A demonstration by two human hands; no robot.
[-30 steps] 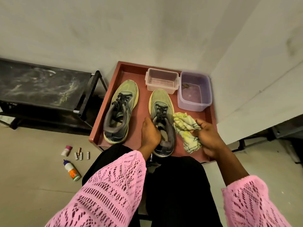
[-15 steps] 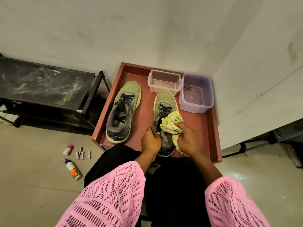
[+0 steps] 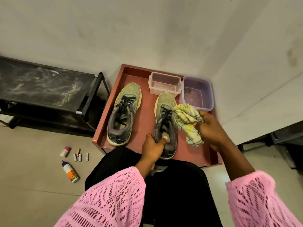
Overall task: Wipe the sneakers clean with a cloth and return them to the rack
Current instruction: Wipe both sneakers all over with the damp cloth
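Head view: 2 worn grey sneakers with yellow-green toes and pale soles are set on a reddish-brown rimmed tray (image 3: 113,95), toes pointing toward the wall. The left sneaker (image 3: 123,113) lies untouched, well apart from both hands. The right sneaker (image 3: 165,118) is gripped at its heel collar by the left hand (image 3: 152,149), the thumb hooked inside the opening and the fingers curled round the outer side. A crumpled yellow-and-white striped cloth (image 3: 188,123) is bunched in the curled fingers of the right hand (image 3: 211,128) just beside that sneaker's outer side; it appears to touch the laces, though contact cannot be told for certain. At the tray's far end stand a clear plastic box (image 3: 164,84) and a purple plastic tub (image 3: 197,95), side by side. A black metal shoe rack (image 3: 42,89) stands left of the tray. On the floor lie a small white bottle with an orange label (image 3: 70,172) and 4 small batteries (image 3: 80,156).
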